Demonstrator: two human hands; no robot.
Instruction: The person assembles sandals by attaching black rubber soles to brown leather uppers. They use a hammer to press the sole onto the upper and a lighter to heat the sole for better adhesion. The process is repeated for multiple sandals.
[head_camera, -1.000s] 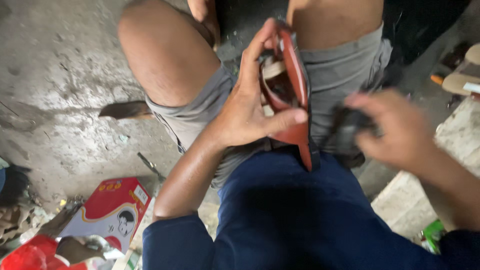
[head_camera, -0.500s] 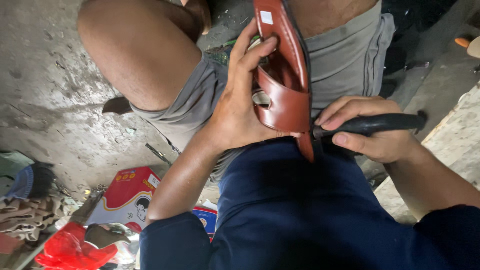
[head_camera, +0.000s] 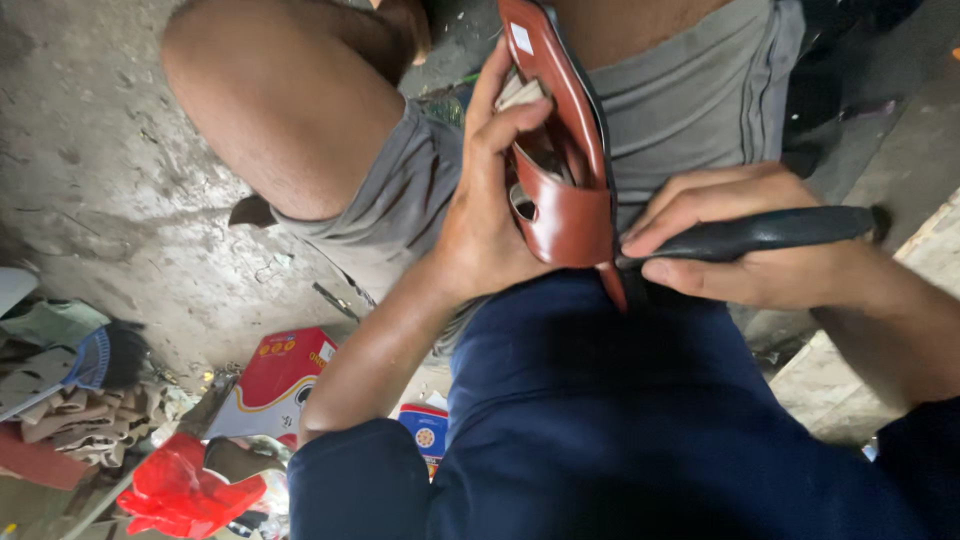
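Left hand (head_camera: 490, 225) still clenched on the brown sandal (head_camera: 560, 140), held upright over the lap. Right hand (head_camera: 745, 240) stays wrapped around the black tool handle (head_camera: 770, 232), tip now at the sandal's lower edge; sandal sits closer than before.

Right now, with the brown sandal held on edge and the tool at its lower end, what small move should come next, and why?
Probably press the black-handled tool gently along the sole edge: its tip already meets the brown leather sandal, which the left hand steadies by the strap while the right hand holds the handle.
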